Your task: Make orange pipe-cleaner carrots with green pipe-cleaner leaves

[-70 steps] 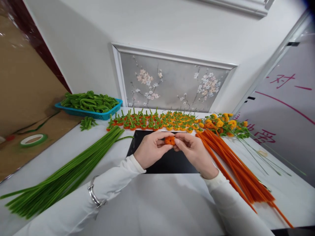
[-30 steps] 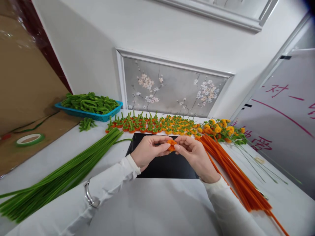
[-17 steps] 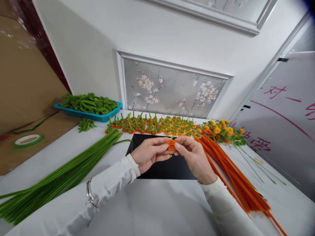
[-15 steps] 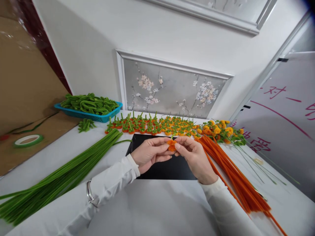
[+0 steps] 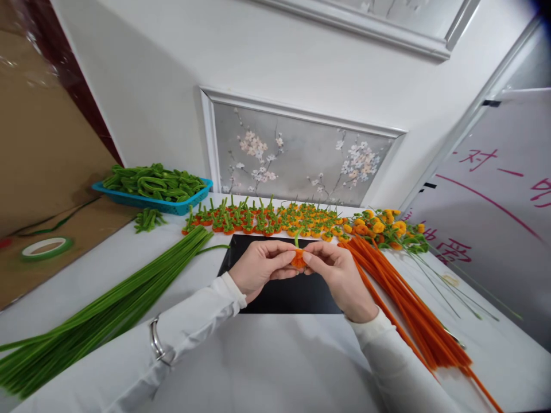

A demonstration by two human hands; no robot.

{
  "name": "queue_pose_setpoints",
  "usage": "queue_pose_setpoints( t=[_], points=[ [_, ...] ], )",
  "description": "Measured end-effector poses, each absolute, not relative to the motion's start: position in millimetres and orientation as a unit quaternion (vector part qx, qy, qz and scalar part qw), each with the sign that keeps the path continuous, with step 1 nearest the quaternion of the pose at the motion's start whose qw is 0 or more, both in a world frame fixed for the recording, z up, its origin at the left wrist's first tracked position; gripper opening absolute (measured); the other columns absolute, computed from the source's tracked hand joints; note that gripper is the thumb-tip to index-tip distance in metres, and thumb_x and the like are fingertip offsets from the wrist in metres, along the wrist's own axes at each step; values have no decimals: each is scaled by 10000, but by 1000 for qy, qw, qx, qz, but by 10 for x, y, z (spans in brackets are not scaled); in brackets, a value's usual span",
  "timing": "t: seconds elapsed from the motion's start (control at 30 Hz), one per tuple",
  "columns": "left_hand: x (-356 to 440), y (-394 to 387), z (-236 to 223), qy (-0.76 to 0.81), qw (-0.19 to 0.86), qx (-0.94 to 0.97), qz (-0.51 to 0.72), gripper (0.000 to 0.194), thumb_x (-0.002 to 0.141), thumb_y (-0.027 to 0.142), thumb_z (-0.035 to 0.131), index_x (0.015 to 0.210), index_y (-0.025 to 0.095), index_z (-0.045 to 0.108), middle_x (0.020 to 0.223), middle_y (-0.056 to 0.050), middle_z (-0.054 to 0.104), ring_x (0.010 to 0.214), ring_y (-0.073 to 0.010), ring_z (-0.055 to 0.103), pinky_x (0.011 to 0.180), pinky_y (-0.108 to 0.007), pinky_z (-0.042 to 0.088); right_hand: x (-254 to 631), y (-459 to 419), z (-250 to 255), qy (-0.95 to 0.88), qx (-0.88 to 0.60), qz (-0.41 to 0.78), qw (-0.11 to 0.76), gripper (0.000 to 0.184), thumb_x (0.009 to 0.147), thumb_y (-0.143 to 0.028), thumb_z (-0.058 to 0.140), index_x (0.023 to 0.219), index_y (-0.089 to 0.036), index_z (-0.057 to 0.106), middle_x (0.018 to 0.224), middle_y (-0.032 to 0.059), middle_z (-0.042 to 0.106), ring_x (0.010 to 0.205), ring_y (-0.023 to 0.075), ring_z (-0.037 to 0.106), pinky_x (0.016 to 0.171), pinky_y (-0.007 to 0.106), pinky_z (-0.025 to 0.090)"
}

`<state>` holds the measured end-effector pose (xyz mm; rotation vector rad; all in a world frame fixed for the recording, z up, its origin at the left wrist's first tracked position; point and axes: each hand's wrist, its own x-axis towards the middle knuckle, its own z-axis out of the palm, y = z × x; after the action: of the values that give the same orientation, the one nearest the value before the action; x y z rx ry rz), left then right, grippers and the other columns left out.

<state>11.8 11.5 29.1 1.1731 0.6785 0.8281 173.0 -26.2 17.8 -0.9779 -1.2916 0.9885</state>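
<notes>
Between my two hands is a small orange pipe-cleaner flower (image 5: 298, 259) with a green stem pointing up. My left hand (image 5: 262, 265) pinches its left side between thumb and fingers. The thumb and fingers of my right hand (image 5: 340, 274) close on its right side. Both hands hover over a black mat (image 5: 284, 298). Left of them lies a bundle of green pipe cleaners (image 5: 129, 292); to the right, a bundle of orange pipe cleaners (image 5: 413, 310).
Behind the mat stand rows of small orange and yellow flowers (image 5: 267, 221). A blue basket (image 5: 172, 207) holds bent green pieces. Yellow flowers on stems (image 5: 379, 226) lie at the back right. Green tape (image 5: 47, 248) rests on cardboard at the left.
The orange flower has turned in my fingers, so its green stem now stands taller and more upright. Both hands stay almost in place, still pinching it.
</notes>
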Motion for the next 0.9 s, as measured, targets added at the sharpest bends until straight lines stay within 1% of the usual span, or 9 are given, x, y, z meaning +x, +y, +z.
queue_pose_setpoints(
  t=[0.07,0.13,0.27,0.37,0.47,0.63,0.8,0.9],
  points=[
    [123,114,295,297,704,523,376,248,652,301,764,840,155,693,770,-25,713,723,-120,680,668,-188,543,1731,-259,168,-533,-416,445,588,184,738,-328,667,782,-157,616,701,-4,600,570,98,548,571,233,469],
    [125,117,301,300,706,518,379,258,641,299,771,839,156,689,765,-19,709,720,-118,677,672,-193,542,1730,-262,166,-533,-413,442,592,193,746,-332,659,831,-167,607,712,-7,594,567,97,546,567,236,474],
    [117,131,300,319,687,534,376,283,661,314,753,880,154,674,757,-35,706,717,-137,674,655,-223,544,1734,-284,185,-604,-412,368,574,212,785,-314,616,959,-199,583,790,15,615,662,128,576,634,266,498],
    [113,129,295,321,658,561,386,279,676,324,737,882,155,656,744,-31,696,692,-139,667,640,-240,546,1742,-293,191,-650,-425,305,551,174,799,-301,594,938,-198,593,832,41,626,735,157,590,666,283,502],
    [122,113,302,321,624,594,393,248,695,325,716,861,156,642,750,-30,688,699,-147,665,642,-252,549,1747,-287,181,-660,-442,279,541,144,799,-299,588,891,-189,606,813,43,631,705,157,590,638,278,496],
    [138,85,315,313,559,657,398,186,744,308,656,829,143,658,747,-44,673,698,-155,650,619,-246,552,1747,-294,195,-643,-472,303,522,165,775,-317,607,840,-167,629,735,38,639,615,148,577,565,269,469],
    [132,67,297,275,513,707,402,169,789,286,606,842,144,681,778,-46,651,709,-143,628,635,-236,555,1773,-315,240,-606,-467,378,522,160,765,-315,615,754,-157,632,573,-12,583,524,111,525,518,235,418],
    [129,63,318,280,520,702,399,181,783,307,613,841,149,679,787,-45,650,724,-147,627,641,-235,553,1779,-311,236,-595,-454,395,532,160,761,-311,620,760,-152,633,603,-9,587,533,106,525,526,234,426]
  ],
)
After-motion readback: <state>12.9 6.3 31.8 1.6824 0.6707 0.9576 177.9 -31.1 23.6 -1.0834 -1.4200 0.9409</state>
